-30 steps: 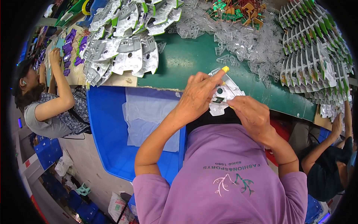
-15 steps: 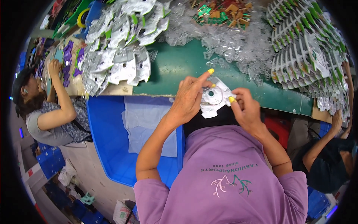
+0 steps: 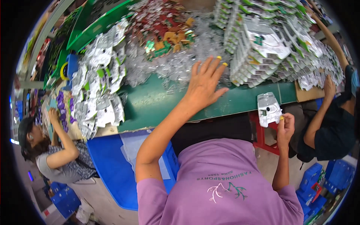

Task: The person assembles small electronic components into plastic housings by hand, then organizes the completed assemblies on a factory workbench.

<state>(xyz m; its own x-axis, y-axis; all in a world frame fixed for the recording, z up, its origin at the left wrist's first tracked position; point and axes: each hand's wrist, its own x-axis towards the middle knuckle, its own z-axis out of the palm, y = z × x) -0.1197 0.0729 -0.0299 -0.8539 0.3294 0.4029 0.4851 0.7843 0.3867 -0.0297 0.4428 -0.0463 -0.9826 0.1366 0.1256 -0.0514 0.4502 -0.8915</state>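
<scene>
My right hand (image 3: 285,129) pinches the lower edge of a white plastic shell (image 3: 265,119) that hangs in the air by the table's front edge, at the right. My left hand (image 3: 204,85) reaches over the green table with its fingers spread and nothing in them. Yellow covers sit on some fingertips of both hands. Just beyond the left fingertips spreads a heap of clear plastic pieces (image 3: 142,71). Right of that hand rises a tall stack of white shells with green edges (image 3: 258,56).
More white-and-green shells (image 3: 99,80) are piled at the left. Orange and green small parts (image 3: 172,39) lie on the clear heap. A blue bin (image 3: 112,165) stands below the table, and a red stool (image 3: 264,138) at the right. Co-workers sit on both sides.
My left hand has let go of the white shell and moved out over the table toward the clear pieces. My right hand has carried the shell to the right. The view has shifted.
</scene>
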